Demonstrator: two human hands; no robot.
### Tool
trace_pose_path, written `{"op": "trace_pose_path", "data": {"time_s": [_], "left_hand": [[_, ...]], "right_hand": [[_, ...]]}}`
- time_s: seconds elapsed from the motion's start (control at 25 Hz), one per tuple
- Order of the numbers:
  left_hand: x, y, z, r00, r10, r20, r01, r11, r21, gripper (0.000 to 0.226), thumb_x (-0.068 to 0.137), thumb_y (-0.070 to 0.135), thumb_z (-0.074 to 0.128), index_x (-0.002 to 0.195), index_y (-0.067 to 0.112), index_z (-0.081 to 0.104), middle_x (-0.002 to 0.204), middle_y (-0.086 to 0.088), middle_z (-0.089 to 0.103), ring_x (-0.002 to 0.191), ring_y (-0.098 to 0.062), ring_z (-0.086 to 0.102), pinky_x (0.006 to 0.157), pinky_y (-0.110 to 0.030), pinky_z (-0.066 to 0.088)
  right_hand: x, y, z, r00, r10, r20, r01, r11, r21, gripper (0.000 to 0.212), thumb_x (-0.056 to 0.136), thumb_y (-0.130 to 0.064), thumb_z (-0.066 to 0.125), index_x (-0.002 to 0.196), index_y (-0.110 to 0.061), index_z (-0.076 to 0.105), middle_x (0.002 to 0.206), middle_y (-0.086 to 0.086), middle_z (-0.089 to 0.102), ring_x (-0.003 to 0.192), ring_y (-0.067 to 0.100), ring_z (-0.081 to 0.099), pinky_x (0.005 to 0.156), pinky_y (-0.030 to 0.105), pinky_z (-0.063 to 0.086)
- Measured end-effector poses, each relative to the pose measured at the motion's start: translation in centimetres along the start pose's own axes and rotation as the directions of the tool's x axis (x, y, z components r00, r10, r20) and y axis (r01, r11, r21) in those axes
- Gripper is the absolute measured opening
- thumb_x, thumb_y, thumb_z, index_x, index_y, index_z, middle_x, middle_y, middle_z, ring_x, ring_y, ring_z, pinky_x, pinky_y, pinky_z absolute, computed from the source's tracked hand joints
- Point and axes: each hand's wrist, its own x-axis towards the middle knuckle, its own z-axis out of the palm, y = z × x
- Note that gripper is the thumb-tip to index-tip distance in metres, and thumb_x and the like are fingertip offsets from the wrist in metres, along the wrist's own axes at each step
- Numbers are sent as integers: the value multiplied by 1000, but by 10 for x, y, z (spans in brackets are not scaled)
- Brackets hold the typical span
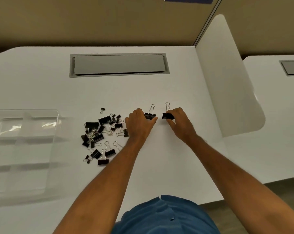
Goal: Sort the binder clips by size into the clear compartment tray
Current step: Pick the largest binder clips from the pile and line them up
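Desk (159,92) white, bare at right. Tray (57,125) sitting at far left, clear, every visible compartment looking empty; its walls are hard to read against the white, so a clip could be landing on a divider or in the wrong cell. Pile (102,135) lying between tray and hands, sizes mixed, wire handles tangling; lifting one may be dragging others along. Left hand (139,125) pinching a large clip (150,115); right hand (180,120) pinching a second clip (167,116), both upright, just beside each other, well apart from the tray. Sizes looking near equal; misjudging here is the likely mis-sort.
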Motion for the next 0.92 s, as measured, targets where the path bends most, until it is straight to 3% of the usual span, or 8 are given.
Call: {"op": "trace_pose_path", "data": {"time_s": [0.2,0.4,0.52,0.6,0.72,0.92], "left_hand": [[13,9,18,1000,-20,-23,23,987,159,67,75,69,68,102,10,55,100,-5,62,92,-24,57,81,-36,41],[14,1,19,999,-33,-24,38,971,238,76,68,71,72,108,10,52,105,-6,55,95,-23,51,78,-34,42],[26,-4,9,984,178,4,-177,977,119,67,75,46,81,124,12,51,116,-8,51,101,-25,48,81,-35,48],[21,-14,6,960,279,15,-279,960,31,49,82,24,78,124,11,57,115,-10,53,100,-26,50,82,-39,51],[22,-22,24,960,268,80,-267,964,-13,26,88,12,70,112,9,64,109,-9,53,97,-24,48,80,-38,49],[31,-26,20,959,263,105,-250,960,-123,20,89,9,67,109,11,64,107,-6,52,97,-21,46,83,-26,41]], "right_hand": [[31,16,7,997,-12,80,15,999,-41,27,99,-30,59,125,-26,62,119,-7,54,115,14,48,85,31,50],[40,16,24,996,-79,29,80,996,-31,32,96,-25,63,127,-18,63,120,3,54,110,21,47,88,31,48],[53,6,22,991,-131,-15,131,991,-12,32,96,-23,64,127,-15,62,120,5,55,110,23,47,92,27,44],[48,-4,26,984,-179,-19,179,984,-8,30,96,-21,64,126,-15,62,119,4,55,109,22,46,92,24,41],[41,12,44,995,-95,9,94,993,68,27,96,-19,64,122,-16,63,116,3,55,105,20,46,90,21,37],[46,5,48,993,-118,26,115,989,92,27,97,-18,64,123,-17,64,115,2,56,104,17,45,90,17,32]]}}
